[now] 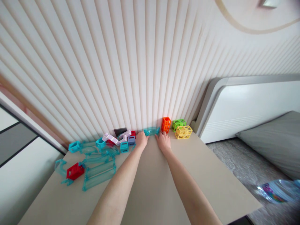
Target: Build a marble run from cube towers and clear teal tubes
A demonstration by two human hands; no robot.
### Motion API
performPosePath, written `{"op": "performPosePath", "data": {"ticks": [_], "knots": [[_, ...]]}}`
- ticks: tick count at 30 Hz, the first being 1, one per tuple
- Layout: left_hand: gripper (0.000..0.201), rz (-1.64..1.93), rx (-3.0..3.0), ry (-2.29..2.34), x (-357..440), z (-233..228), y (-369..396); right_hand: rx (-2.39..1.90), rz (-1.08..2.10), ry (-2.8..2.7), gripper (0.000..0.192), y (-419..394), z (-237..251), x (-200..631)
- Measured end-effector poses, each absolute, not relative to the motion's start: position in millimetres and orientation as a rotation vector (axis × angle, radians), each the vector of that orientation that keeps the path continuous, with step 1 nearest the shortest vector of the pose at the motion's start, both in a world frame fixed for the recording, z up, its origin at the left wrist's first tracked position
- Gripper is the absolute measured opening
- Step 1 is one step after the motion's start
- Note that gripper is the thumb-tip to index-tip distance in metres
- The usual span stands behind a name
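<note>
A curved, see-through teal track piece [152, 131] lies at the back of the table, against the ribbed wall. My left hand [141, 140] is closed around its left end, fingers curled. At the other end, my right hand [164, 140] has its thumb and fingers on the piece, partly hiding that tip. Just behind the right fingers stands an upright stack of orange-red open-frame blocks [166, 124]. Close to my left hand sit a blue-violet block [131, 140] and a teal frame block [124, 147].
Green blocks [178, 124] and yellow blocks [183, 132] stand at the right. Leftward lie lilac zigzag pieces [111, 138], clear teal tracks [99, 173] and a red block [75, 171]. A bed with a grey pillow [276, 140] and a plastic bottle [278, 191] borders the table [211, 178].
</note>
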State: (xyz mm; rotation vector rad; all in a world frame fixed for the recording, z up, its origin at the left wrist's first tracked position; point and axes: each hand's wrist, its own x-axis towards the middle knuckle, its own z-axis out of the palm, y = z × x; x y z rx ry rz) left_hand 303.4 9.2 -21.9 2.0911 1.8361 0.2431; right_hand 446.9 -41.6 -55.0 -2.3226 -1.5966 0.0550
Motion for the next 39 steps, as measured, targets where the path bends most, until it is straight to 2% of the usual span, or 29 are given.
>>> {"op": "performPosePath", "data": {"ticks": [4, 9, 11, 17, 23, 31, 39], "knots": [[0.036, 0.273, 2.140, 1.801, 304, -14, 0, -2.318, 0.044, -1.593, 0.046, -44, -54, 446], [0.042, 0.479, 2.302, 1.663, 281, -5, -36, -2.298, 0.029, -1.587, 0.045, -51, -52, 444], [0.044, 0.553, 2.398, 1.537, 257, -4, -59, -2.280, 0.026, -1.594, 0.041, -57, -51, 443], [0.033, 0.666, 2.557, 1.385, 152, -8, -118, -2.150, 0.016, -1.684, 0.039, -83, -54, 436], [0.035, 0.806, 2.669, 1.654, 70, -32, -122, -1.959, 0.028, -1.825, 0.037, -113, -57, 405], [0.031, 0.744, 2.616, 1.794, 50, -62, -119, -1.684, 0.043, -2.099, 0.044, -135, -57, 347], [0.037, 0.783, 2.608, 1.735, 47, -73, -119, -1.592, -0.002, -2.046, 0.050, -128, -71, 355]]}}
